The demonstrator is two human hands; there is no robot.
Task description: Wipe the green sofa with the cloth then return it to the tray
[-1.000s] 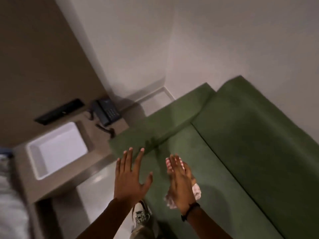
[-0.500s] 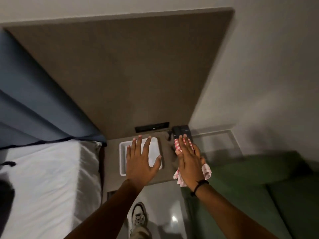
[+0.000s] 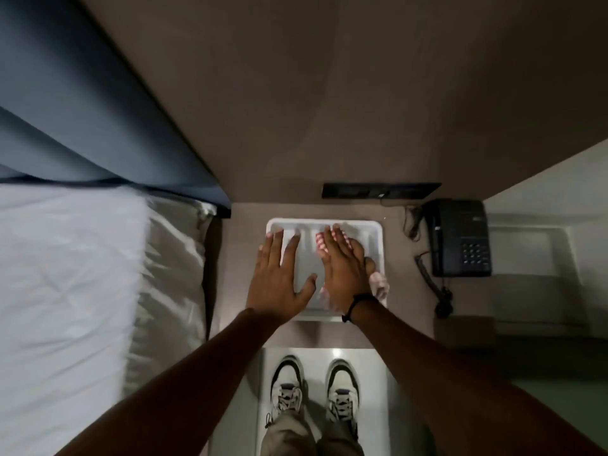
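A white tray (image 3: 375, 232) sits on the brown bedside table straight ahead of me. My right hand (image 3: 343, 268) lies flat over the tray's right half with the pink-and-white striped cloth (image 3: 320, 245) under its palm; cloth ends stick out past the fingertips and by the wrist. Whether the cloth rests on the tray floor I cannot tell. My left hand (image 3: 279, 278) hovers flat, fingers spread, over the tray's left half and holds nothing. Only a dark green sliver of the sofa (image 3: 566, 396) shows at the lower right.
A black telephone (image 3: 459, 238) with a coiled cord stands right of the tray. A black wall panel (image 3: 380, 190) is behind it. A white bed (image 3: 82, 291) fills the left, below a blue headboard (image 3: 98, 126). My shoes (image 3: 314, 386) stand on glossy floor.
My view swung from the green sofa to the bedside table. Both hands moved over the tray, the right one carrying the cloth from the sofa seat.
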